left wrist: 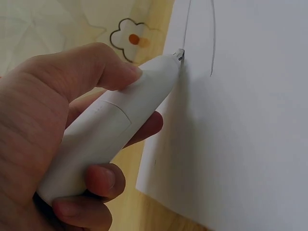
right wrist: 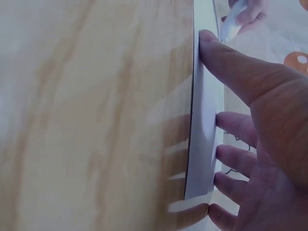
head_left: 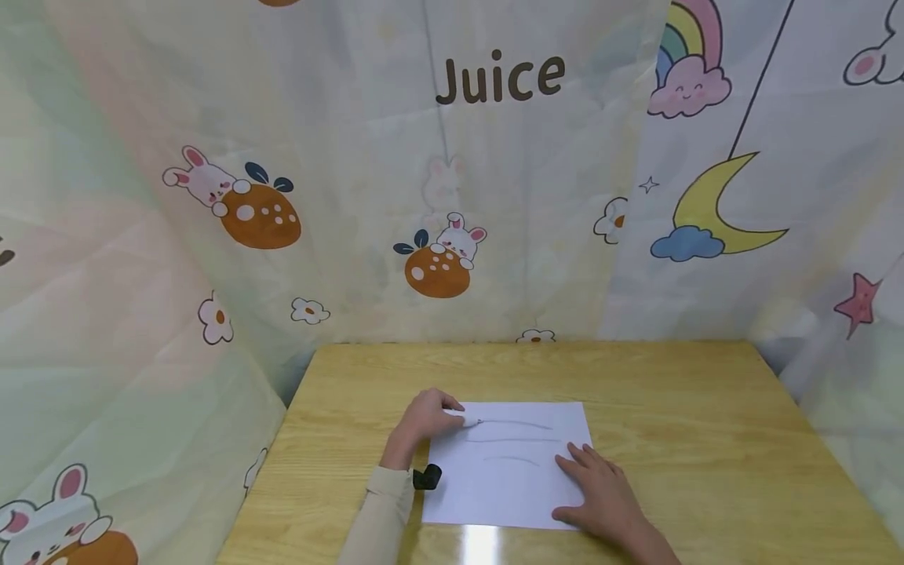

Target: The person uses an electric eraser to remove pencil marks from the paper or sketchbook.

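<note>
A white sheet of paper [head_left: 508, 502] lies on the wooden table, marked with several thin grey lines [head_left: 512, 441]. My left hand [head_left: 432, 416] grips a thick white electric eraser [left wrist: 113, 118] near the paper's upper left. Its small metal tip [left wrist: 179, 54] meets the end of one line, as the left wrist view shows. The thumb and index finger lie along the barrel, while other fingers curl beneath. With fingers spread, my right hand [head_left: 600, 494] rests on the paper's lower right edge. In the right wrist view its thumb [right wrist: 231, 60] lies along that edge.
Wooden tabletop [head_left: 706, 439] extends around the paper on all sides. A printed cloth curtain [head_left: 339, 141] hangs behind the table and at both sides. On the left wrist a small black device [head_left: 427, 477] overhangs the paper's left edge.
</note>
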A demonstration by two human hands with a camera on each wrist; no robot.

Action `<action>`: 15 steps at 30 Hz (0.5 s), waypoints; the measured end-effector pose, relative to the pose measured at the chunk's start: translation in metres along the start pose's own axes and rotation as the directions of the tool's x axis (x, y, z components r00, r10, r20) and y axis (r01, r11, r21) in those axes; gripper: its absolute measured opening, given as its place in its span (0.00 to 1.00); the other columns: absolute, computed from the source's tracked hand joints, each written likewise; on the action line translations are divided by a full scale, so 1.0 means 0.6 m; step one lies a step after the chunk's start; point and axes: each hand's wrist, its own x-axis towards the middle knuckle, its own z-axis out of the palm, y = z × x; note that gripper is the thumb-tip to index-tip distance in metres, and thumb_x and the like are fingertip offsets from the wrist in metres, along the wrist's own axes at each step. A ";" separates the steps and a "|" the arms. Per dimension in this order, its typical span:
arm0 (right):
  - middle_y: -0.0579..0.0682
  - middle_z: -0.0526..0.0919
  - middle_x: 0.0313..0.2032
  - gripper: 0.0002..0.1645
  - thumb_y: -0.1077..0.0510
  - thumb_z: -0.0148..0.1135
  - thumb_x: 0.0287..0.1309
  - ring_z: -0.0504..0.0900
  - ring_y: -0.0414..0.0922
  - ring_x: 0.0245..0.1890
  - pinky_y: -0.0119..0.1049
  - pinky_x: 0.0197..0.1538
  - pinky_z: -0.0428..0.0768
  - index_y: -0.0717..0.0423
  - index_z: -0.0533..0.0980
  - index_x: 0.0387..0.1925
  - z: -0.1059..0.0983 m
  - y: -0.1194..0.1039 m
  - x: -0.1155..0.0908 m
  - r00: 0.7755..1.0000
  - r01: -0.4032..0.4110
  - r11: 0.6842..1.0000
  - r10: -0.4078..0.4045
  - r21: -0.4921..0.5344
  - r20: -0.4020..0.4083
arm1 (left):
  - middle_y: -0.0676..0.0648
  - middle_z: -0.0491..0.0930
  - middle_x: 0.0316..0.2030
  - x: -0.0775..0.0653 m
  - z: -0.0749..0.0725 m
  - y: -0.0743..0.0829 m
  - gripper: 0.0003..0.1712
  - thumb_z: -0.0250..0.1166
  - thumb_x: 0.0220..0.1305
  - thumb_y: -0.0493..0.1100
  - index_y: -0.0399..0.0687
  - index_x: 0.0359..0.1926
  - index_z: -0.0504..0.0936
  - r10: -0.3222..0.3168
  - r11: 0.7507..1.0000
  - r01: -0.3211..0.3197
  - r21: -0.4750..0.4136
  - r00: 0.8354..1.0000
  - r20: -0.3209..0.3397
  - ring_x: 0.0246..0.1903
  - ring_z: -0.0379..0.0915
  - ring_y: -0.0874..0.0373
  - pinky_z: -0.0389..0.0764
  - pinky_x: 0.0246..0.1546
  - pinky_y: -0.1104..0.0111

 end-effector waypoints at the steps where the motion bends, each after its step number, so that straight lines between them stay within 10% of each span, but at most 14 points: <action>1: 0.59 0.70 0.64 0.50 0.33 0.76 0.35 0.63 0.63 0.65 0.66 0.56 0.62 0.54 0.77 0.59 0.000 0.000 0.000 1.000 0.001 1.000 -0.001 0.000 -0.006 | 0.56 0.83 0.37 0.000 -0.001 -0.001 0.09 0.72 0.53 0.50 0.55 0.36 0.90 -0.004 1.000 0.004 -0.001 1.000 -0.008 0.35 0.75 0.62 0.77 0.36 0.64; 15: 0.59 0.70 0.64 0.49 0.33 0.76 0.35 0.63 0.63 0.65 0.65 0.57 0.62 0.54 0.77 0.59 -0.004 0.001 -0.001 1.000 -0.007 1.000 0.007 0.001 -0.008 | 0.56 0.83 0.37 0.001 -0.006 0.005 0.07 0.72 0.53 0.49 0.56 0.34 0.90 -0.024 1.000 0.025 0.010 0.999 -0.022 0.33 0.75 0.62 0.77 0.35 0.63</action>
